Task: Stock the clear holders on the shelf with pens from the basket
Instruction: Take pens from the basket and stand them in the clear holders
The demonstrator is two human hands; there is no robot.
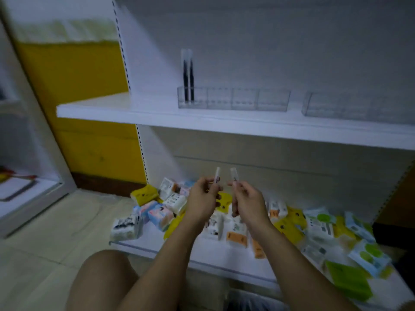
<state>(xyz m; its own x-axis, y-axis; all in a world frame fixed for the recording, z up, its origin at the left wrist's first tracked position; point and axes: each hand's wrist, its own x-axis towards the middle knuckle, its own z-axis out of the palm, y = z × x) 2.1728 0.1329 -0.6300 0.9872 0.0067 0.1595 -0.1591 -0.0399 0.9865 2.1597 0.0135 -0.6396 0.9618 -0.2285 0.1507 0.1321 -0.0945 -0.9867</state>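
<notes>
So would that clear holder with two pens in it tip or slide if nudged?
The holder looks thin, clear and mostly empty, so probably light and apt to slide on the smooth shelf. It is long and low, so tipping seems unlikely, though the tall pens at its left end might wobble.

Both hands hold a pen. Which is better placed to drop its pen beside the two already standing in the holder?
Probably the left hand: it sits almost straight below the two pens in the leftmost compartment of the holder; the right hand is further right.
</notes>
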